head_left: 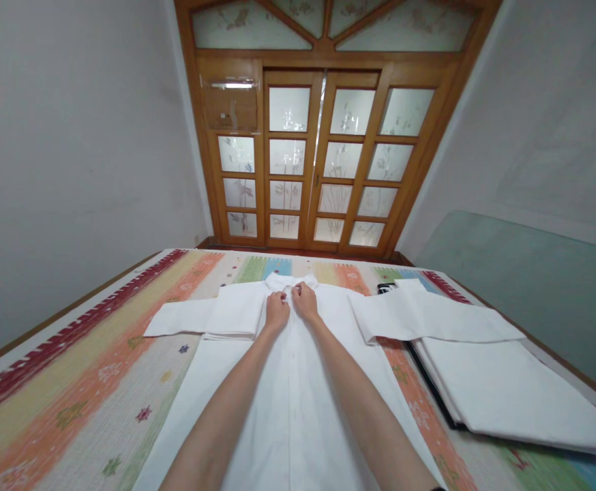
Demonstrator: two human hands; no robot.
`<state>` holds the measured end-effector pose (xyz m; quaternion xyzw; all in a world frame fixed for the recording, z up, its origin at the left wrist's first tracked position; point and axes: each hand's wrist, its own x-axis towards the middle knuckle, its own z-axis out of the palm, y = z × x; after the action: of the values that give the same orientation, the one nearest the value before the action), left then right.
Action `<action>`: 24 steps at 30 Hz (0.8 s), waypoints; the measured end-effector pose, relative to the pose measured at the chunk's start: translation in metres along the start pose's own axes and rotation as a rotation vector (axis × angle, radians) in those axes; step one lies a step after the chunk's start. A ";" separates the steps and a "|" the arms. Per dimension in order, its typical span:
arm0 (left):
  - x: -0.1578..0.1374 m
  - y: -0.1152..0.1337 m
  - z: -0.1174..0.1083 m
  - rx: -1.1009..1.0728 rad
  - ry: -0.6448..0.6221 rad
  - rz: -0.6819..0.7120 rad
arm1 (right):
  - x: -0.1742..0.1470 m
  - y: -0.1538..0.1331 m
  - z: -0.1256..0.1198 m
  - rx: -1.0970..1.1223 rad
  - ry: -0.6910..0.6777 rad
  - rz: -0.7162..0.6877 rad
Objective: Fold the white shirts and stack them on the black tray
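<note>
A white long-sleeved shirt (pixel 290 382) lies front up and spread flat, its collar (pixel 290 279) at the far end and its button placket running down the middle. Both sleeves reach out sideways, with folds in them. Just below the collar, my left hand (pixel 277 308) pinches the shirt's front edge on the left side of the placket. Close beside it, my right hand (pixel 305 300) has its fingers closed on the shirt at the collar opening. The fingertips hide the exact bit of cloth, and any button there.
A patterned striped cloth (pixel 118 382) covers the table. To the right, folded white fabric (pixel 523 395) lies over something dark-edged, partly under the right sleeve. A small black-and-white object (pixel 386 288) sits behind that sleeve. Wooden glazed doors (pixel 323 170) stand beyond the table.
</note>
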<state>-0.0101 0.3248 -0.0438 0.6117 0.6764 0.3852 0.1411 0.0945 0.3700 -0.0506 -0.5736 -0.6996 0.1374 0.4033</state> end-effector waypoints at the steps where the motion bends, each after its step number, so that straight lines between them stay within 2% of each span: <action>1: 0.003 0.002 0.002 0.028 0.006 -0.001 | 0.000 0.000 0.000 0.016 0.017 -0.001; 7: 0.015 0.011 0.009 0.156 0.033 -0.016 | 0.000 0.004 0.001 0.100 0.094 -0.028; 13: 0.020 0.013 0.011 0.246 0.021 -0.001 | 0.002 0.009 0.003 0.145 0.116 0.000; 18: 0.026 0.014 0.012 0.272 0.013 0.009 | -0.002 0.008 -0.001 0.264 0.182 0.034; 24: 0.029 0.013 0.015 0.289 0.003 0.015 | -0.003 0.005 -0.004 0.246 0.197 0.014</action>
<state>0.0029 0.3570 -0.0364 0.6301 0.7204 0.2859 0.0477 0.1007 0.3678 -0.0529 -0.5356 -0.6305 0.1678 0.5362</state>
